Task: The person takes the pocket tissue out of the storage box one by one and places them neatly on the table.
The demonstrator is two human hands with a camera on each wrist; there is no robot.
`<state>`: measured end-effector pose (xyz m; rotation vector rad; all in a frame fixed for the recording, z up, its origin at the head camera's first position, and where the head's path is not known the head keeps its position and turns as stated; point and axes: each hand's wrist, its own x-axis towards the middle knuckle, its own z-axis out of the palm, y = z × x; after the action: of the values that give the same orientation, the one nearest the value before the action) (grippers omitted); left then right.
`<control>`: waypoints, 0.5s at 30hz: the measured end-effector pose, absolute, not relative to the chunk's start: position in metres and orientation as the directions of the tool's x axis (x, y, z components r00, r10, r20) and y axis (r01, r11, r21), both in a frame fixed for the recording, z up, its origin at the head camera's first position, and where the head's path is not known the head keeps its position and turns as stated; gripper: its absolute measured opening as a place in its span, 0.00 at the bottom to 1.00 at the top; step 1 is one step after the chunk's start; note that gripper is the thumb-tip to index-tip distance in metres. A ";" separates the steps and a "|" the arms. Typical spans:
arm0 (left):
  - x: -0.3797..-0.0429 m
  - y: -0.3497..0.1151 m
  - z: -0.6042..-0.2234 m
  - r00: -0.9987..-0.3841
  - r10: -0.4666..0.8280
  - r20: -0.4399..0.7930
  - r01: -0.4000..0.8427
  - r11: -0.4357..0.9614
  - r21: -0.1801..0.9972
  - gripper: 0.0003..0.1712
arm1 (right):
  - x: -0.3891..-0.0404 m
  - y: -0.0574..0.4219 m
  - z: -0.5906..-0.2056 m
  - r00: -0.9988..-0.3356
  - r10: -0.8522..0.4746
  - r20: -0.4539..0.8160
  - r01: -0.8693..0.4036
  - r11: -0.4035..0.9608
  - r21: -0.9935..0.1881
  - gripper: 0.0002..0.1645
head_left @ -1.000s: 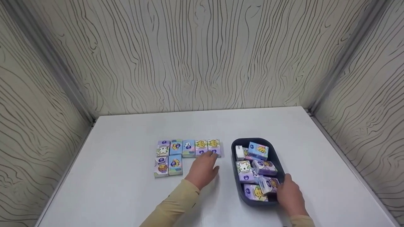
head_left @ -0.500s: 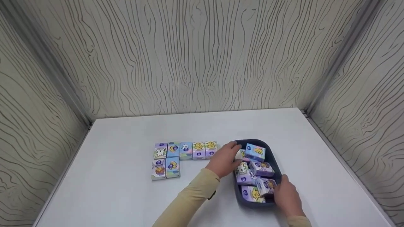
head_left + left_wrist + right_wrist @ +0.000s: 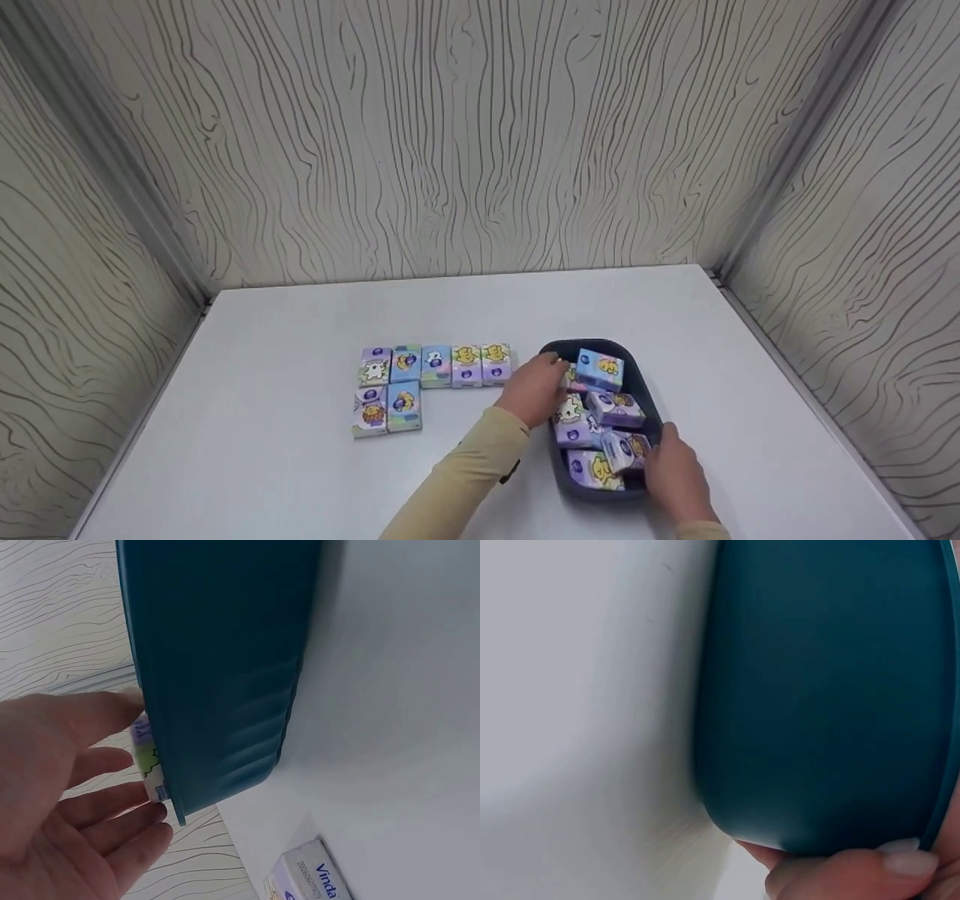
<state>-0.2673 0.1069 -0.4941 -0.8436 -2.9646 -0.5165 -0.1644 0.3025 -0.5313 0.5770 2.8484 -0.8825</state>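
Observation:
A dark blue-green plastic bin (image 3: 651,405), filled with small printed tissue packs (image 3: 599,370), stands at the right of the table. My left hand (image 3: 534,390) reaches over its far left rim. In the left wrist view, the thumb and fingers of the left hand (image 3: 82,787) pinch a tissue pack (image 3: 148,757) just inside the rim. My right hand (image 3: 677,474) grips the bin's near right side. Seen from the right wrist, fingers of the right hand (image 3: 847,874) curl around the bin wall (image 3: 825,690).
Left of the bin, several tissue packs (image 3: 436,367) lie flat in a back row, with two packs (image 3: 404,406) in front at its left end. Patterned panels (image 3: 450,150) enclose the white table (image 3: 262,420) at the back and sides.
My left hand has moved right from the row's right end to the bin and taken hold of a tissue pack there. The right hand has stayed on the bin; the view has shifted slightly.

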 end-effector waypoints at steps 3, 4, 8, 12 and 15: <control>-0.268 0.106 -0.495 -0.857 0.504 0.107 0.511 0.805 0.303 0.23 | -0.165 0.301 -0.531 -0.923 0.327 -0.206 0.386 0.761 -0.521 0.30; -0.268 0.106 -0.495 -0.858 0.502 0.108 0.509 0.804 0.307 0.22 | -0.165 0.301 -0.531 -0.923 0.327 -0.203 0.385 0.762 -0.520 0.29; -0.268 0.106 -0.495 -0.858 0.503 0.103 0.505 0.794 0.339 0.21 | -0.164 0.300 -0.532 -0.922 0.330 -0.203 0.387 0.761 -0.522 0.28; -0.267 0.104 -0.496 -0.850 0.513 0.119 0.517 0.770 0.374 0.23 | -0.163 0.301 -0.532 -0.928 0.327 -0.180 0.372 0.772 -0.515 0.29; -0.266 0.101 -0.495 -0.849 0.513 0.131 0.515 0.745 0.424 0.24 | -0.163 0.302 -0.532 -0.927 0.328 -0.181 0.374 0.777 -0.507 0.30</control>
<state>-0.2660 0.1011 -0.4953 -0.8630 -2.9290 -0.7140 -0.1629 0.3016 -0.5316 0.5709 2.8836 -0.8487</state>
